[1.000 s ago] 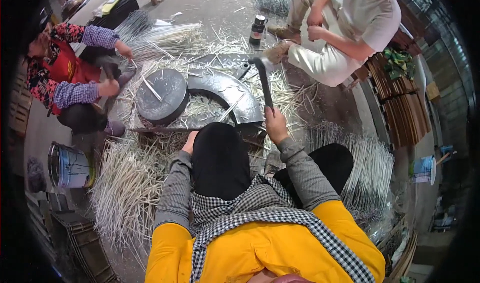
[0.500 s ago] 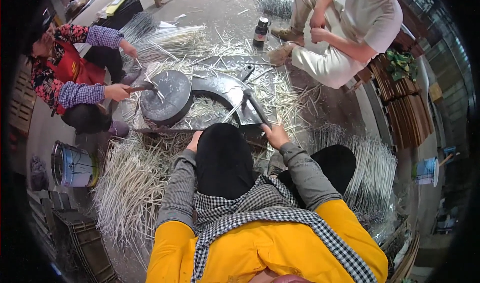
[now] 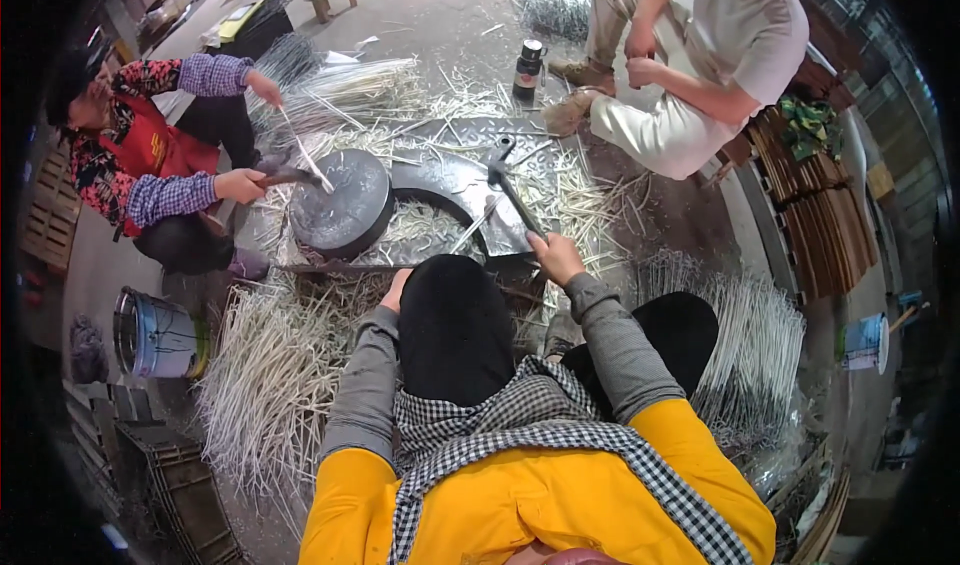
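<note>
Right hand: (image 3: 557, 259) fingers wrapped around the lower end of the hammer handle, thumb side up, wrist in a grey sleeve.
Left hand: (image 3: 396, 289) mostly behind the black-clad knee; can't tell whether it grips anything.
Hammer: (image 3: 517, 203) dark all over, slim straight handle, short head. Slants up and left from the right hand, head at the right part of the arc-shaped slab; contact can't be confirmed.
Arc-shaped slab: (image 3: 437, 178) grey metal, smooth, shiny on top, scuffed. Curves from the round block toward the right hand, flat cut end nearest the person. Loose bits fill its inner hollow.
Pale strip: (image 3: 478, 224) thin, silvery white, lying slantwise across the slab's near end, upper tip close to the hammer head.
Dark peg: (image 3: 504, 148) rounded top with a hole, just beyond the hammer head.
Round block: (image 3: 340, 200) thick dark disc, worn top, left of the slab.
Base: tread-pattern metal plate (image 3: 480, 132) under both, littered with strips.
Stock: pale bundle (image 3: 265, 380) on the floor left, greyer bundle (image 3: 748, 335) right.
Co-worker, left: (image 3: 150, 145) one hand on a second hammer (image 3: 290, 177), other holding a long strip (image 3: 297, 135) down onto the round block.
</note>
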### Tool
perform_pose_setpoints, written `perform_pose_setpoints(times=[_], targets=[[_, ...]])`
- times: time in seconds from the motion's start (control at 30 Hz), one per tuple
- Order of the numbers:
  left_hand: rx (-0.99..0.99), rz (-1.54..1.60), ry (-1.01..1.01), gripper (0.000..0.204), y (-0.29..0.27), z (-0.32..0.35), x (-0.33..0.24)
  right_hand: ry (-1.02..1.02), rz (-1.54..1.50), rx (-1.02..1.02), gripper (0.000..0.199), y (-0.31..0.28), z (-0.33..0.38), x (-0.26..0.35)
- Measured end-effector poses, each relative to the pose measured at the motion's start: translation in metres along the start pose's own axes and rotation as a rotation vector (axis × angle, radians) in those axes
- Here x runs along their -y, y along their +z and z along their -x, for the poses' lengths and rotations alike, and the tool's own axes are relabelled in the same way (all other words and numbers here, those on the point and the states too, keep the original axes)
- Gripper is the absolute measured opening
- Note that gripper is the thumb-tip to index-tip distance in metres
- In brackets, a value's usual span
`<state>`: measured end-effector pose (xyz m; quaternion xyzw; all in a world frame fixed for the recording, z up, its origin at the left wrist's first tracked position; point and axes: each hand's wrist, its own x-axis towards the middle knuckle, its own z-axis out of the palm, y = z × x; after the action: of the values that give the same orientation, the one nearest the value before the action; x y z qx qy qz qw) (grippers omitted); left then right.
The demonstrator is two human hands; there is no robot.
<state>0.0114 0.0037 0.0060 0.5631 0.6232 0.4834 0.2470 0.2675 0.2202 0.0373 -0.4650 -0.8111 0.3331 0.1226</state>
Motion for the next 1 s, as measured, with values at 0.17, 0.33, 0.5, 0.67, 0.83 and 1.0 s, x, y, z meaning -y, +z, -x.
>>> perform_pose_setpoints(times=[0.17, 0.33, 0.5, 0.67, 0.83, 1.0], targets=[[-0.003, 0.219, -0.189, 0.018, -0.001, 0.006, -0.015, -0.059, -0.233, -0.199, 0.052, -0.004, 0.013, 0.032], [-0.021, 0.05, -0.145, 0.019, -0.005, -0.006, 0.025, 0.057, -0.05, -0.014, 0.053, 0.007, 0.002, -0.001], [-0.077, -0.037, -0.253, 0.023, -0.007, 0.0, 0.04, 0.077, 0.093, -0.085, 0.045, 0.011, 0.016, 0.009], [-0.224, 0.092, -0.339, 0.026, -0.017, -0.011, 0.035, -0.229, 0.315, -0.479, 0.034, 0.029, 0.008, -0.013], [-0.168, -0.067, -0.271, 0.023, -0.032, -0.037, -0.006, -0.271, -0.127, -0.275, 0.036, 0.015, -0.023, 0.014], [-0.143, -0.249, -0.061, 0.022, -0.046, -0.069, -0.072, 0.097, -1.217, 0.228, 0.035, -0.026, -0.027, 0.113]])
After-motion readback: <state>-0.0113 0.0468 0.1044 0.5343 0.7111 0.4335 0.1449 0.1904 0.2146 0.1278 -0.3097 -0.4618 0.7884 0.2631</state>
